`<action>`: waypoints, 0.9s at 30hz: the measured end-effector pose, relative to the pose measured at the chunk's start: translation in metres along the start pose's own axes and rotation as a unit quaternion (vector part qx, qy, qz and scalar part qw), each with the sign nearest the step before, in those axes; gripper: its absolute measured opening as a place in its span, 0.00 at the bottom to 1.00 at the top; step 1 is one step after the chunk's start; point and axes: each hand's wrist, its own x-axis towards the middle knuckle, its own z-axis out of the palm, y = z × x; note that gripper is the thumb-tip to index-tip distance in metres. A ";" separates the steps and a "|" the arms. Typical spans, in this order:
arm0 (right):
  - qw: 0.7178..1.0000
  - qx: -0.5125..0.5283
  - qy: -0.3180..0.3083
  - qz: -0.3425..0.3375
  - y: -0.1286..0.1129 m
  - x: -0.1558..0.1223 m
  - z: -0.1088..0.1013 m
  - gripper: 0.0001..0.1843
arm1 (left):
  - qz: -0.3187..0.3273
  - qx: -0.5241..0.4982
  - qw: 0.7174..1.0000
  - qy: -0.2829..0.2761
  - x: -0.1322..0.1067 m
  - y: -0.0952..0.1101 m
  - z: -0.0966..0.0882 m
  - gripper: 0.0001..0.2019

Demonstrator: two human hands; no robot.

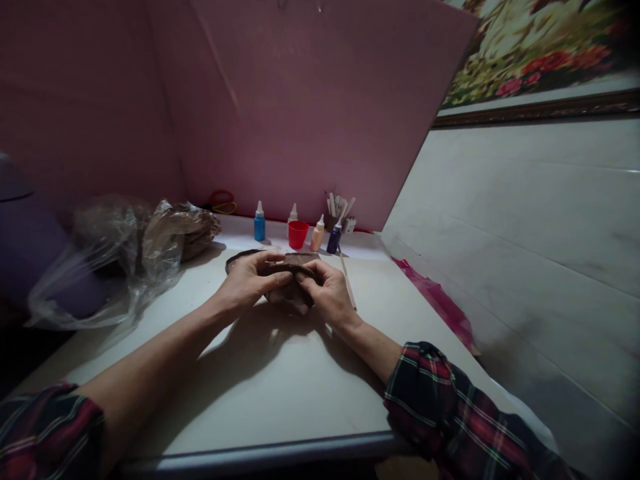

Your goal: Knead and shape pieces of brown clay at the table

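Observation:
Between my two hands is a brown piece (285, 293) that looks like clay, with a thin, uneven upper rim. My left hand (253, 277) pinches its left side, thumb in front and fingers behind the rim. On the right side, my right hand (325, 287) grips the same rim between thumb and fingers. The piece is just above or on the white table (280, 400); I cannot tell which. Behind it lies a flat brown slab (303, 258), mostly covered by my hands. A dark curved edge shows beyond my left fingers. A thin stick (347, 280) lies to the right.
At the back stand a blue bottle (259, 227), a red cup (298, 235), a peach bottle (317, 237), a dark blue bottle (335, 238) and a holder with tools (337, 207). Scissors (223, 201) and a plastic bag (165, 233) are left. Magenta sheeting (440, 300) lies right.

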 end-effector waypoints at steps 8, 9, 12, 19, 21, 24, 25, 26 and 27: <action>1.000 0.021 -0.011 0.000 0.005 0.002 0.000 0.17 | -0.078 -0.067 0.994 -0.024 -0.002 0.005 -0.003 0.13; 0.999 0.026 -0.016 0.015 0.007 0.003 0.001 0.20 | -0.073 -0.073 0.995 -0.019 -0.002 0.005 -0.003 0.14; 0.995 0.071 -0.040 0.054 0.008 0.003 0.002 0.22 | -0.062 -0.073 0.995 -0.003 -0.001 0.005 -0.002 0.18; 0.989 0.124 -0.051 0.066 -0.009 0.002 0.001 0.17 | -0.021 -0.049 0.998 0.034 -0.001 0.003 0.000 0.10; 0.990 0.123 -0.039 0.064 -0.011 0.001 0.002 0.14 | -0.016 -0.044 0.998 0.045 -0.002 0.005 0.001 0.09; 0.990 0.128 -0.021 0.055 -0.009 0.000 0.002 0.10 | -0.028 -0.046 0.997 0.056 -0.004 0.007 0.004 0.10; 0.989 0.133 -0.018 0.054 -0.008 0.000 0.003 0.09 | -0.030 -0.048 0.997 0.059 -0.004 0.008 0.005 0.10; 0.989 0.137 -0.018 0.053 -0.007 0.000 0.003 0.08 | -0.027 -0.048 0.997 0.061 -0.004 0.008 0.006 0.10; 0.989 0.138 -0.017 0.052 -0.007 0.000 0.003 0.07 | -0.021 -0.046 0.997 0.061 -0.003 0.008 0.006 0.10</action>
